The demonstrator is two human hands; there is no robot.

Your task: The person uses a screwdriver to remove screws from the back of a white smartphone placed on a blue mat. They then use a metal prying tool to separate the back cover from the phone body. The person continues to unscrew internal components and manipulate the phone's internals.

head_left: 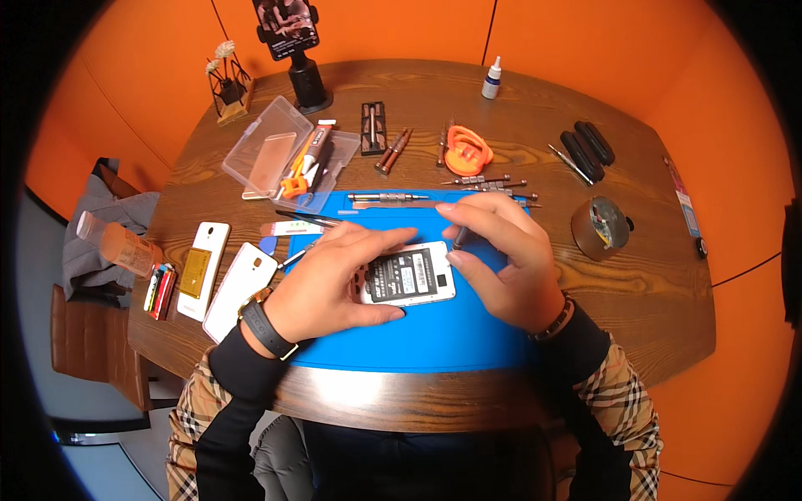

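A white phone with its back cover off lies on the blue mat, its dark battery and label exposed. My left hand grips the phone from its left side, thumb along the near edge and fingers over the far edge. At the phone's right end, my right hand pinches a small dark screwdriver between thumb and fingers, held steeply upright. Most of its shaft is hidden, and I cannot tell whether the tip touches the phone.
To the left lie a white back cover and another white phone part. Beyond the mat are a clear plastic box, several screwdrivers and an orange suction cup. A round metal tin stands right.
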